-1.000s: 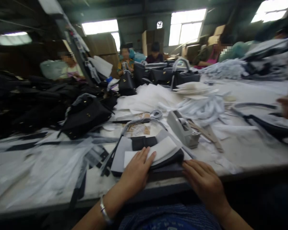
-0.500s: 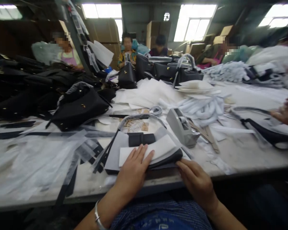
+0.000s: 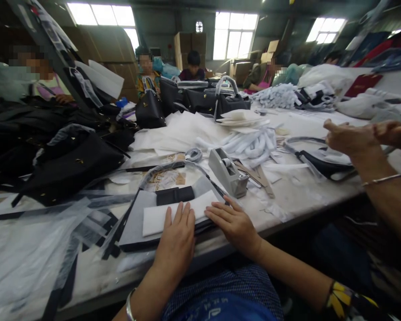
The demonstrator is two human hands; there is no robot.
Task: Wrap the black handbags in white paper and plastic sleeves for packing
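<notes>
Flat on the table in front of me lies a black handbag with a grey sheet over it [image 3: 133,220], its wrapped handle [image 3: 160,168] arching toward the far side. A folded white foam sheet [image 3: 153,221] rests on the bag, beside a small black folded piece [image 3: 175,195]. My left hand [image 3: 178,236] presses on the foam sheet with fingers stretched out. My right hand [image 3: 234,223] lies flat on the sheet's right end, fingers extended. The bag's near right edge is partly hidden under my hands.
A grey tape dispenser [image 3: 229,174] stands just beyond the bag. Black handbags [image 3: 76,160] are piled at left. White padding rolls [image 3: 250,145] lie behind the dispenser. At right, a co-worker's hands [image 3: 354,138] hover near another bag [image 3: 324,162]. Plastic film [image 3: 26,249] covers the near left table.
My right hand has moved from the bag's right corner onto the foam sheet and flattened out. My view has turned right, bringing more of the co-worker's arms into sight.
</notes>
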